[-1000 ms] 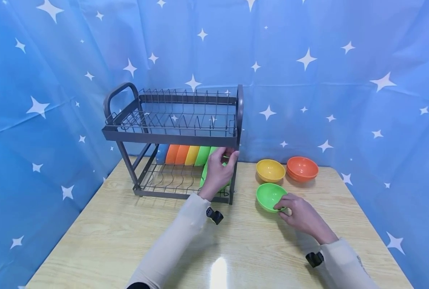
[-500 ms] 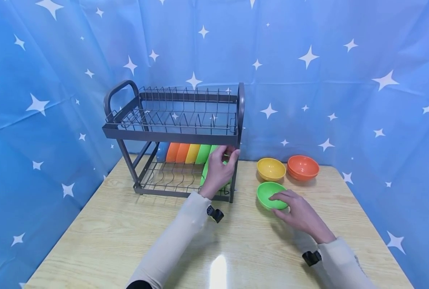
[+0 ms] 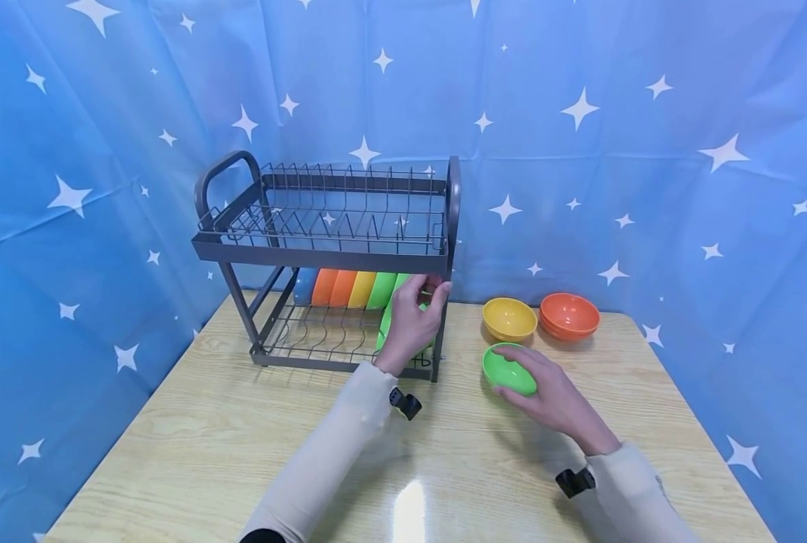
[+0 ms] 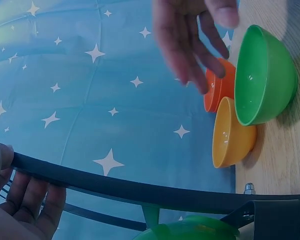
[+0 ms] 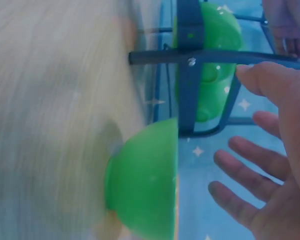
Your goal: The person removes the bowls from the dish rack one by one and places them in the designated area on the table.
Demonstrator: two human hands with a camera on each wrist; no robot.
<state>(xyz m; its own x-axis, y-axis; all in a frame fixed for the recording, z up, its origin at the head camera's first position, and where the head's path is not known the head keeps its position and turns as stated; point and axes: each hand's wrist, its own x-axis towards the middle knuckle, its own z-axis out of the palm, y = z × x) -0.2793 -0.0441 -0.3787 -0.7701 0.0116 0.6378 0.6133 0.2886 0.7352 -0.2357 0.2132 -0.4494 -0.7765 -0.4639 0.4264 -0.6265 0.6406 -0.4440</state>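
My left hand [image 3: 410,324] reaches to the right-hand upright of a dark two-tier dish rack [image 3: 322,262]. In the left wrist view its fingers [image 4: 27,200] and thumb wrap round that bar. Spread fingers and a lifted thumb mark my right hand [image 3: 556,392], which is over the near side of a green bowl [image 3: 505,373] standing upright on the table. The right wrist view shows this hand beside and above the rim of the green bowl [image 5: 147,182], with nothing in its grasp.
Bowls in blue, orange [image 3: 335,288], yellow and green stand on edge in a row on the rack's lower tier. Left-hand fingers partly hide the green ones. Behind the loose green bowl sit a yellow bowl [image 3: 508,320] and a red-orange bowl [image 3: 569,317]. A starry blue curtain backs the table.
My right hand has let go of the green bowl's rim, spread its fingers and moved slightly left over the bowl. The bowl stays put, and my left hand keeps its hold on the rack.
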